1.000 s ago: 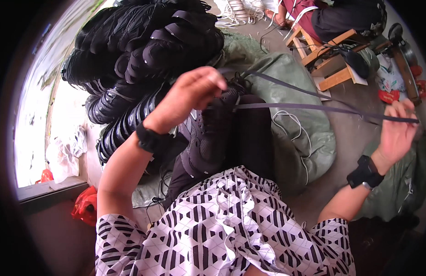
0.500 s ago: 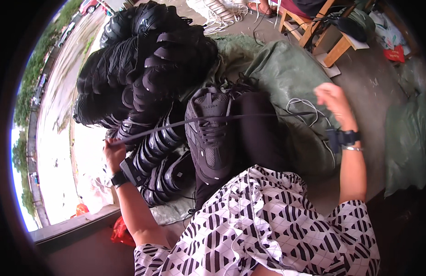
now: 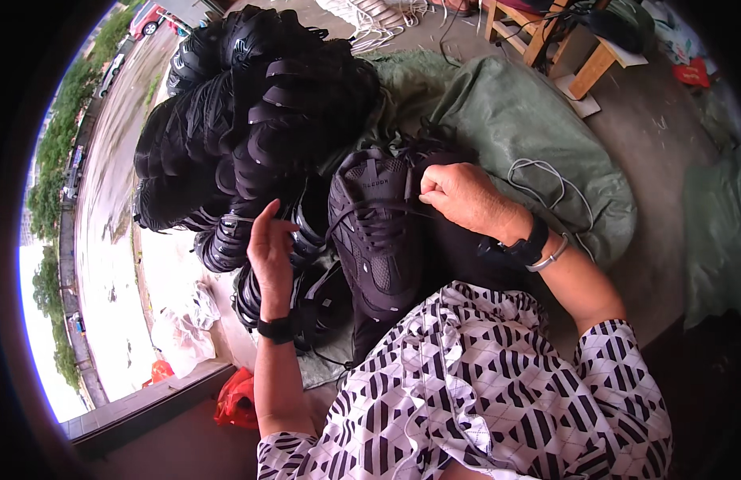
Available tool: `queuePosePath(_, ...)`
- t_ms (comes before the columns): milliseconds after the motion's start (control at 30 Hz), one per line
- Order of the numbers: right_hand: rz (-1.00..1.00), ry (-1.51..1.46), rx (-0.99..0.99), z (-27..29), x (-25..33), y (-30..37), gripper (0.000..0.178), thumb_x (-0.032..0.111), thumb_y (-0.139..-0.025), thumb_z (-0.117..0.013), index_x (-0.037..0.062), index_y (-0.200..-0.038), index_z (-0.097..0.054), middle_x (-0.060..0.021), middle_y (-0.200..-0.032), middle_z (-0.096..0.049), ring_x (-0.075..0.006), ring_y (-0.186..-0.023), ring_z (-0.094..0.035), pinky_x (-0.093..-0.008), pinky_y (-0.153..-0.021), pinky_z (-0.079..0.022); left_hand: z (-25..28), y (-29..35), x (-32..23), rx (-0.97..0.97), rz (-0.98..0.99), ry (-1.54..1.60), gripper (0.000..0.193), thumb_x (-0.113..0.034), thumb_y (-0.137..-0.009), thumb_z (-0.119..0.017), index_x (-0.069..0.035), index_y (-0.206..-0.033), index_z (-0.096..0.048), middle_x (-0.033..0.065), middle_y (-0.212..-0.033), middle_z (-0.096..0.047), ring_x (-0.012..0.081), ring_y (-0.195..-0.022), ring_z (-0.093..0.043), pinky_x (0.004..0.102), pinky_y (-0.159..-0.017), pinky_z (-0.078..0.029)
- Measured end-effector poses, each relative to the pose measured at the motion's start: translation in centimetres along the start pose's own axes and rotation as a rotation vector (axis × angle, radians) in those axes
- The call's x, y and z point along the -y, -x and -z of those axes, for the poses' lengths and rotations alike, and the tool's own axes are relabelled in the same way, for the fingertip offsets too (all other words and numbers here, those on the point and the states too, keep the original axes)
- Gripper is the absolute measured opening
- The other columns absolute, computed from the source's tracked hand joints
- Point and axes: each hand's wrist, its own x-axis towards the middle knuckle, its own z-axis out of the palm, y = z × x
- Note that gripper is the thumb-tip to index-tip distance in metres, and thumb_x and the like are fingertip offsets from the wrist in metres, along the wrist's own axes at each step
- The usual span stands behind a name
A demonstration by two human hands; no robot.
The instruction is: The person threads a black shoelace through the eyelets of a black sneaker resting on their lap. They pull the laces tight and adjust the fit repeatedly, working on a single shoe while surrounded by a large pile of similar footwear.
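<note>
A dark grey lace-up sneaker (image 3: 373, 264) lies on my lap, its toe toward me. A dark flat shoelace (image 3: 358, 206) runs across its upper eyelets, and one end droops down on the left side. Just right of the shoe's collar, my right hand (image 3: 470, 200) is closed, its fingers pinched on the lace. My left hand (image 3: 270, 252) is raised left of the shoe, fingers stretched and thumb apart, with nothing seen in it. Whether the shoe has a sole is hidden.
A tall heap of black shoes (image 3: 250, 120) stands at the far left. Green sacking (image 3: 530, 112) with a loose white cord (image 3: 558, 172) lies beyond my right hand. Red plastic bag (image 3: 238, 398) is at lower left; a wooden stool (image 3: 590, 76) stands far right.
Both hands have come inward toward the shoe from being spread wide. The lace, stretched taut across before, is slack now, and my left hand has let go of its end.
</note>
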Motion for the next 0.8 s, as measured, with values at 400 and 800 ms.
queuePosePath(400, 0.118, 0.092, 0.022, 0.0, -0.4, -1.3, 0.011, 0.009, -0.081, -0.064, 0.0004, -0.078, -0.058, -0.0161, -0.074, -0.063, -0.0352, -0.072, -0.063, -0.0395, -0.063, -0.048, -4.1, 0.8, -1.3, 0.309, 0.219, 0.043, 0.014, -0.015, -0.097, -0.059, -0.001, -0.098, -0.063, -0.0011, -0.079, -0.063, 0.0039, -0.068, -0.054, 0.0188, -0.061, -0.044)
queuePosePath(800, -0.175, -0.335, 0.263, 1.0, 0.5, -1.1, 0.002, 0.001, -0.083, -0.062, -0.0011, -0.083, -0.061, -0.0067, -0.068, -0.062, -0.0128, -0.057, -0.060, -0.0277, -0.055, -0.049, -4.7, -0.8, -1.8, 0.414, 0.005, -0.130, 0.024, -0.020, -0.096, -0.059, -0.002, -0.081, -0.056, -0.0050, -0.070, -0.049, 0.0032, -0.066, -0.042, 0.0212, -0.059, -0.036)
